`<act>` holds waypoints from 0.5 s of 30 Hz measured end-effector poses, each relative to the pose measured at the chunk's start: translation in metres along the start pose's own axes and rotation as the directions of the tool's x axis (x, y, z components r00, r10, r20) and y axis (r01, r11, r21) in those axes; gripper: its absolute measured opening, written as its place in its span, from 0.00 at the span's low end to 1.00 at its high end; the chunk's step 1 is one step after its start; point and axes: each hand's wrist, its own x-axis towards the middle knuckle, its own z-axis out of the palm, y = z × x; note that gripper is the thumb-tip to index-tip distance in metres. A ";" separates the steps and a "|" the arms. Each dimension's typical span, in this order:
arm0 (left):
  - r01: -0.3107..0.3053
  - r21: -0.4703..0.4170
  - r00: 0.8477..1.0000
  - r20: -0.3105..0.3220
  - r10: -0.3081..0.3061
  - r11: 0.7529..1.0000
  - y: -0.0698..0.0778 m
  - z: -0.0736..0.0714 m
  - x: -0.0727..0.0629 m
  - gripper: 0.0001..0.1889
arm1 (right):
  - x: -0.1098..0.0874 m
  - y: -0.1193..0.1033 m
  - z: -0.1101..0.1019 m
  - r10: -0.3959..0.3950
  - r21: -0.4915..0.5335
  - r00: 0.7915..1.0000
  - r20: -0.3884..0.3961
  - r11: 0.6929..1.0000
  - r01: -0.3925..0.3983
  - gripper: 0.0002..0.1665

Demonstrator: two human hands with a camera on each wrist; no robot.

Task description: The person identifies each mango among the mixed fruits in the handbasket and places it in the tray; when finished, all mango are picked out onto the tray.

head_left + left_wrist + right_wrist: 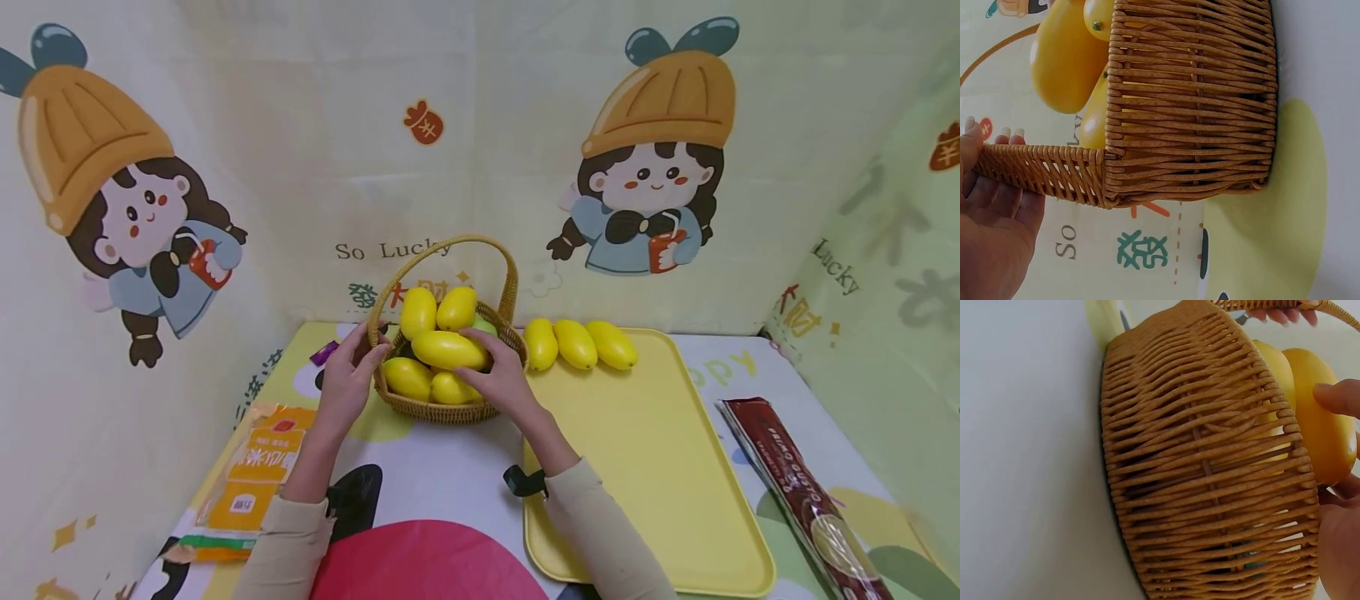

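A brown wicker basket point(438, 412) holds several yellow mangoes and a green fruit point(484, 325), which is partly covered. My left hand point(347, 379) grips the base of its arched handle point(1044, 169), fingers on one side and thumb on the other. With my right hand point(504, 379), I hold a yellow mango point(444, 350) lying crosswise at the top of the pile, thumb on its near side. In the right wrist view, that mango point(1319, 415) shows just above the basket rim. Two more mangoes stand behind it, leaning toward the handle.
Three mangoes point(576, 344) lie in a row at the far end of a yellow tray point(637, 467), right of the basket. An orange food packet point(251, 479) lies at the left and a long dark red packet point(802, 492) at the right. A small purple wrapper point(324, 353) sits behind my left hand.
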 end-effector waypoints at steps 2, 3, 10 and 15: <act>0.007 -0.006 1.000 0.001 -0.007 1.000 0.004 -0.001 -0.001 0.22 | -0.001 0.000 -0.001 0.000 -0.009 1.000 0.002 1.000 0.000 0.32; 0.008 -0.009 1.000 0.002 -0.008 1.000 0.004 -0.001 -0.001 0.22 | -0.002 0.000 -0.002 0.002 -0.009 1.000 0.005 1.000 -0.002 0.32; 0.001 -0.008 1.000 0.002 -0.001 1.000 -0.002 -0.002 -0.001 0.21 | -0.007 -0.001 -0.010 -0.009 -0.002 0.999 0.040 1.000 0.009 0.32; -0.016 -0.003 1.000 0.003 0.016 1.000 -0.001 -0.001 0.000 0.22 | -0.011 -0.001 -0.018 -0.045 -0.007 0.999 0.028 0.999 0.045 0.32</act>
